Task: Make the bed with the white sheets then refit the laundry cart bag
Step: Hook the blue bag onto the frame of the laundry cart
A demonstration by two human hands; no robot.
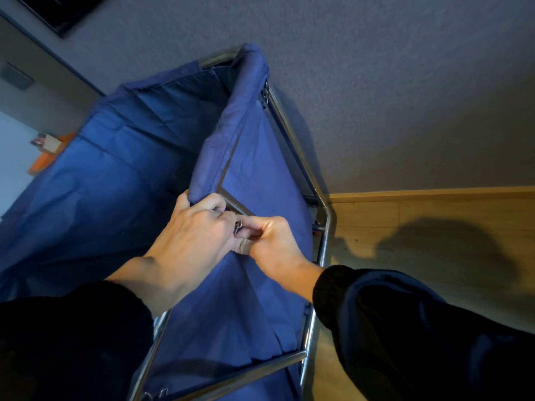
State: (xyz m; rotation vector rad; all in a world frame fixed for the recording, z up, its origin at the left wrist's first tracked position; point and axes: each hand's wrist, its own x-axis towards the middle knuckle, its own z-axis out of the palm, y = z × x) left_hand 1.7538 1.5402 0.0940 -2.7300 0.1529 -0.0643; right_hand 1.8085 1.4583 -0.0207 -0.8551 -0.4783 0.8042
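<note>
Over cart (324,235), left hand (191,235) grips bag (115,183), right hand (275,241) pinches clip (238,225).

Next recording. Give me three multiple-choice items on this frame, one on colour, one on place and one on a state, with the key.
1. What colour is the laundry bag? A white; B green; C blue.
2. Where is the left hand? A on a pillow; B at the near end of the bag's rolled hem; C on a door handle.
3. What is the right hand doing? A pinching a small metal clip; B lying flat and open; C hanging idle.

Key: 1 C, the cloth is blue throughout. 2 B, its fingers curl round the hem's end. 3 A, thumb and fingers close on the clip beside the left hand.
</note>
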